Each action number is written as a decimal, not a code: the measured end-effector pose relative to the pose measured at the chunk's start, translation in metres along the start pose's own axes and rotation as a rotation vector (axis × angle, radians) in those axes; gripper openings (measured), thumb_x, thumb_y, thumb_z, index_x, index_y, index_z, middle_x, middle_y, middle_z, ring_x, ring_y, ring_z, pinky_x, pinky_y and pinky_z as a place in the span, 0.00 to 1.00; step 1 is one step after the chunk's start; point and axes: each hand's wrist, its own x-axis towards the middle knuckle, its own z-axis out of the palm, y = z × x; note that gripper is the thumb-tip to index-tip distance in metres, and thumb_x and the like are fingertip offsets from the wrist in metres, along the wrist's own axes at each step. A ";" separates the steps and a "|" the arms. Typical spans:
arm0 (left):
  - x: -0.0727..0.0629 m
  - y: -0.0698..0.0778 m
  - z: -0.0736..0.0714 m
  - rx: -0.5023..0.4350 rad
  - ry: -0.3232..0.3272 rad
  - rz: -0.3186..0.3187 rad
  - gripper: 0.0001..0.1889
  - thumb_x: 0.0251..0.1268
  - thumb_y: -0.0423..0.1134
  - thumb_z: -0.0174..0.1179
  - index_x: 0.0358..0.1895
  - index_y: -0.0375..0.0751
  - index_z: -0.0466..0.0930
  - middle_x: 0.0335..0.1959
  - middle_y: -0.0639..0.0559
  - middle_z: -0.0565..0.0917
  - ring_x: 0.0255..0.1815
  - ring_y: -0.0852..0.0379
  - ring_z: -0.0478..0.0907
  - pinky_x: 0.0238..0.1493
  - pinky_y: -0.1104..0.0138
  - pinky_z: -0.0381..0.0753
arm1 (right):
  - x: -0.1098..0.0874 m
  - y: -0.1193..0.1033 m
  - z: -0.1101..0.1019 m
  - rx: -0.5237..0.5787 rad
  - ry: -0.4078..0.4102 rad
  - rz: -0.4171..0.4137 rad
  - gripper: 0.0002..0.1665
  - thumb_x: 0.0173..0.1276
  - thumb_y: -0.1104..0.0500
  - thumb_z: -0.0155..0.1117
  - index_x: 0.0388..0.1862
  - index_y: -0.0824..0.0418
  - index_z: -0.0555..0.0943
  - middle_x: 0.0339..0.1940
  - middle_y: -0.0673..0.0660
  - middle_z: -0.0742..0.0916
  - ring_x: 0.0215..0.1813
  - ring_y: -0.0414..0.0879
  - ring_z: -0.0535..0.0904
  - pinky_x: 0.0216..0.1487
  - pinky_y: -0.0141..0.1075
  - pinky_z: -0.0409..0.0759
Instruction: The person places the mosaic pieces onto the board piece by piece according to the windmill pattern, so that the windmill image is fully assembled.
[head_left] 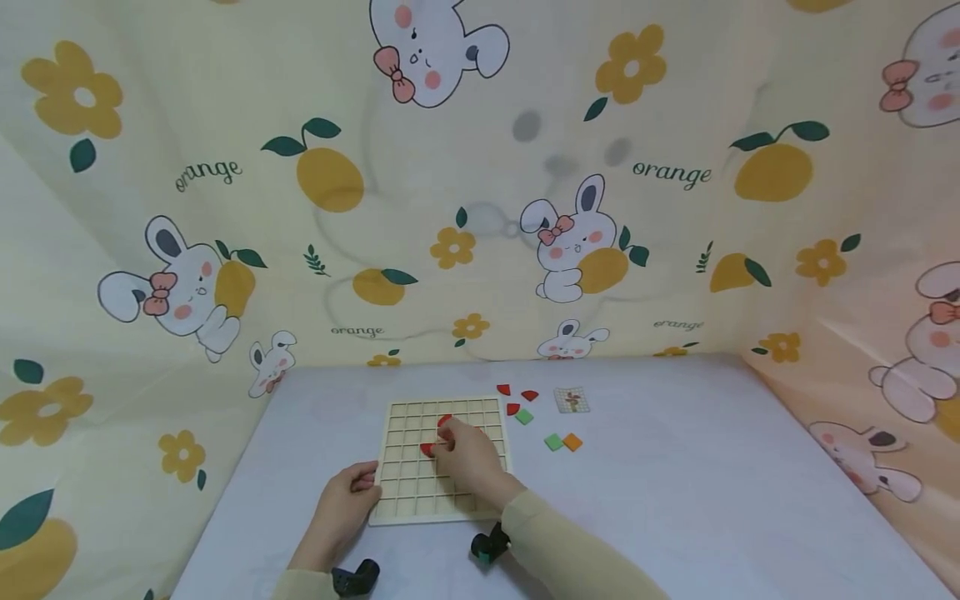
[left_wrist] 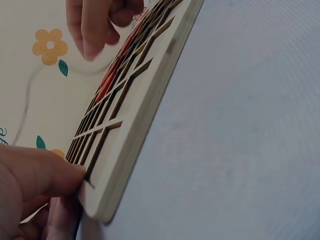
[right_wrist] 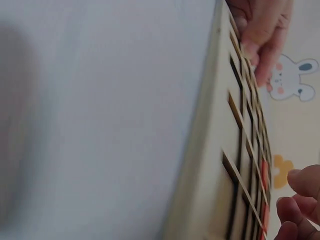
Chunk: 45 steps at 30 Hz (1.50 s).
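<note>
A pale wooden grid board point(head_left: 408, 506) lies on the table. My left hand point(head_left: 345, 504) grips its left edge, thumb point(left_wrist: 62, 172) on the top of the rim and fingers curled at the side. My right hand point(head_left: 474, 460) hovers over the middle of the board with loosely bent fingers. Nothing shows between the thumb point(right_wrist: 305, 180) and fingers in the right wrist view. Beside the right fingertips, a red quarter-round piece point(head_left: 427, 450) and another red piece point(head_left: 445, 419) sit on the grid. The right hand covers part of the board.
Right of the board lie several loose red pieces point(head_left: 529, 395), a green square point(head_left: 523, 417), another green square point(head_left: 553, 442) touching an orange square point(head_left: 572, 442), and a small patterned card point(head_left: 572, 400). A printed curtain point(head_left: 480, 183) stands behind the table point(head_left: 675, 483).
</note>
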 end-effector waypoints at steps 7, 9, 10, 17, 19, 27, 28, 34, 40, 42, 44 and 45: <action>-0.003 0.001 -0.003 0.002 0.002 0.003 0.24 0.58 0.30 0.61 0.61 0.33 0.74 0.44 0.46 0.77 0.45 0.52 0.73 0.46 0.60 0.75 | 0.001 0.011 -0.025 0.004 0.037 0.011 0.17 0.66 0.50 0.66 0.49 0.56 0.79 0.26 0.47 0.78 0.27 0.43 0.73 0.26 0.35 0.72; -0.003 0.001 -0.003 -0.002 0.000 0.002 0.24 0.58 0.29 0.61 0.61 0.32 0.74 0.44 0.46 0.77 0.45 0.52 0.73 0.46 0.60 0.75 | 0.002 0.017 -0.031 0.002 0.053 0.017 0.18 0.66 0.50 0.66 0.50 0.57 0.79 0.28 0.47 0.79 0.27 0.44 0.73 0.27 0.36 0.73; -0.003 0.001 -0.003 -0.003 0.001 0.001 0.24 0.58 0.29 0.61 0.60 0.32 0.74 0.44 0.46 0.77 0.45 0.51 0.73 0.46 0.60 0.75 | 0.002 0.020 -0.034 0.005 0.062 0.025 0.18 0.66 0.50 0.65 0.50 0.57 0.79 0.28 0.47 0.79 0.27 0.44 0.74 0.27 0.36 0.73; -0.003 0.002 -0.001 -0.008 0.004 0.009 0.24 0.57 0.29 0.61 0.60 0.32 0.75 0.43 0.46 0.77 0.45 0.51 0.72 0.45 0.61 0.75 | 0.004 0.039 -0.049 0.002 0.109 0.044 0.16 0.67 0.51 0.64 0.49 0.58 0.79 0.31 0.48 0.80 0.30 0.44 0.75 0.29 0.37 0.74; -0.002 0.002 -0.001 -0.010 0.002 0.012 0.24 0.57 0.29 0.61 0.60 0.33 0.75 0.43 0.46 0.78 0.45 0.52 0.73 0.46 0.60 0.75 | 0.006 0.042 -0.051 -0.005 0.122 0.058 0.16 0.66 0.52 0.65 0.48 0.58 0.79 0.32 0.49 0.80 0.31 0.44 0.75 0.30 0.37 0.75; 0.000 0.000 -0.002 -0.003 0.006 0.008 0.24 0.56 0.29 0.61 0.60 0.33 0.75 0.43 0.47 0.77 0.44 0.52 0.72 0.45 0.61 0.75 | 0.018 0.057 -0.058 -0.080 0.180 0.095 0.14 0.65 0.52 0.66 0.47 0.57 0.82 0.38 0.51 0.81 0.38 0.46 0.75 0.38 0.39 0.77; 0.000 0.000 -0.002 -0.005 0.006 0.007 0.24 0.56 0.29 0.61 0.60 0.33 0.75 0.43 0.47 0.77 0.44 0.52 0.72 0.45 0.61 0.75 | 0.019 0.059 -0.059 -0.087 0.187 0.098 0.14 0.65 0.53 0.66 0.47 0.57 0.82 0.38 0.51 0.81 0.38 0.47 0.74 0.38 0.39 0.77; -0.001 0.002 -0.002 -0.013 -0.004 -0.010 0.24 0.56 0.29 0.61 0.60 0.33 0.75 0.43 0.47 0.77 0.44 0.52 0.72 0.45 0.61 0.75 | 0.030 0.069 -0.067 -0.122 0.204 0.142 0.16 0.65 0.54 0.66 0.49 0.57 0.82 0.38 0.53 0.79 0.40 0.48 0.73 0.41 0.40 0.76; -0.001 0.001 -0.001 -0.024 -0.003 0.001 0.24 0.55 0.29 0.61 0.59 0.33 0.75 0.41 0.47 0.78 0.43 0.52 0.73 0.44 0.61 0.76 | 0.039 0.080 -0.073 -0.165 0.201 0.160 0.17 0.65 0.54 0.66 0.51 0.57 0.82 0.41 0.55 0.79 0.43 0.50 0.72 0.43 0.43 0.74; 0.000 0.000 -0.001 -0.023 -0.001 0.006 0.24 0.55 0.29 0.61 0.59 0.33 0.76 0.41 0.48 0.78 0.42 0.53 0.73 0.43 0.62 0.76 | 0.041 0.082 -0.075 -0.172 0.205 0.148 0.17 0.65 0.55 0.66 0.51 0.58 0.82 0.40 0.55 0.79 0.42 0.50 0.72 0.43 0.43 0.74; 0.000 0.000 -0.001 -0.019 0.004 0.003 0.24 0.55 0.29 0.61 0.59 0.33 0.76 0.41 0.48 0.78 0.42 0.53 0.73 0.43 0.62 0.75 | 0.042 0.084 -0.077 -0.183 0.211 0.134 0.16 0.64 0.55 0.67 0.50 0.59 0.83 0.38 0.55 0.79 0.41 0.50 0.72 0.41 0.43 0.73; 0.001 0.001 -0.001 -0.016 0.006 -0.004 0.24 0.55 0.29 0.61 0.59 0.33 0.76 0.41 0.48 0.77 0.42 0.53 0.73 0.43 0.62 0.75 | 0.042 0.084 -0.077 -0.184 0.213 0.127 0.16 0.64 0.55 0.67 0.49 0.59 0.83 0.37 0.55 0.79 0.40 0.50 0.71 0.40 0.42 0.73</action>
